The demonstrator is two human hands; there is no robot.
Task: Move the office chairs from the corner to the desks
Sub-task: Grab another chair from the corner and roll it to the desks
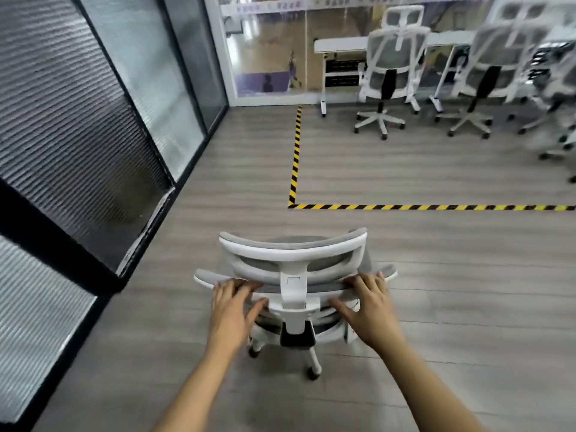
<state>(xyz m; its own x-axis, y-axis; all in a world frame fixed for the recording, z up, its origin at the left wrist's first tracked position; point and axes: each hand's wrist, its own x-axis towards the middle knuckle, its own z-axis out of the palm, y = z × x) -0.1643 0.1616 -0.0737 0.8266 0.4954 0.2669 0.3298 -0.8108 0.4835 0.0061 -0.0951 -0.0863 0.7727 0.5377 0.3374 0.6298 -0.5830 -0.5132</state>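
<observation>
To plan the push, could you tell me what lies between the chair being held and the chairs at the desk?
In the head view, only bare floor crossed by yellow-and-black tape separates the held chair from the desk chairs.

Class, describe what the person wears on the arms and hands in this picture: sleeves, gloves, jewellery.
Nothing worn shows. The left hand and right hand are bare, with no gloves, rings or watch visible, and no sleeve appears up to the picture's edge.

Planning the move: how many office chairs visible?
5: held chair in both hands, two chairs at the desk's near side, one behind it, one blurred far right; others possibly hidden.
</observation>
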